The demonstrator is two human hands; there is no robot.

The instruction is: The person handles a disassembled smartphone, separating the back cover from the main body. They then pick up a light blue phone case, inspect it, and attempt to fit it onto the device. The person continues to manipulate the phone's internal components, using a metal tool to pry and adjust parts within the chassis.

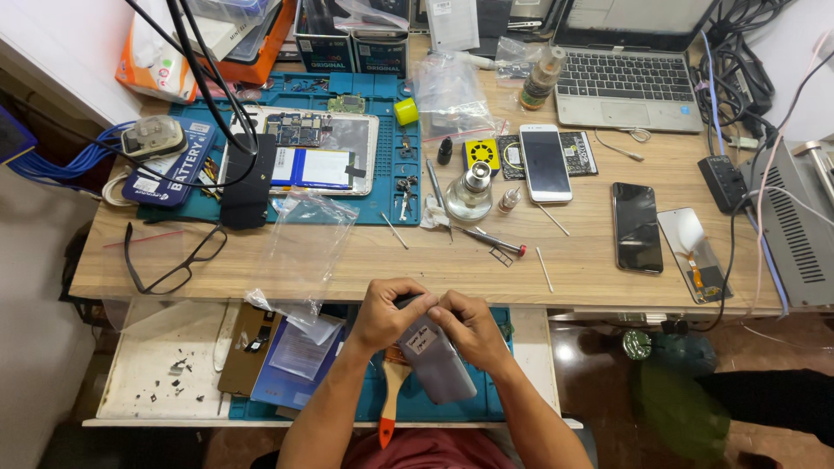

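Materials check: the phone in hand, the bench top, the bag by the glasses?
Phone: grey back, matte, likely plastic or coated metal; little glare. Both hands grip its top end: left hand, right hand.
Bench top: wood-grain laminate, by the even printed grain.
Bag: clear thin plastic film, crinkled, see-through.

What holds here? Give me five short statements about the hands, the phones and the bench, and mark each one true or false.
1. Both hands, left hand and right hand, hold a grey phone. True.
2. The eyeglasses lie on the laptop. False: they lie on the wooden table, at its left end.
3. A white phone lies face up on the table. True.
4. The brush has a blue handle. False: its handle is orange.
5. The opened tablet rests on a blue mat. True.
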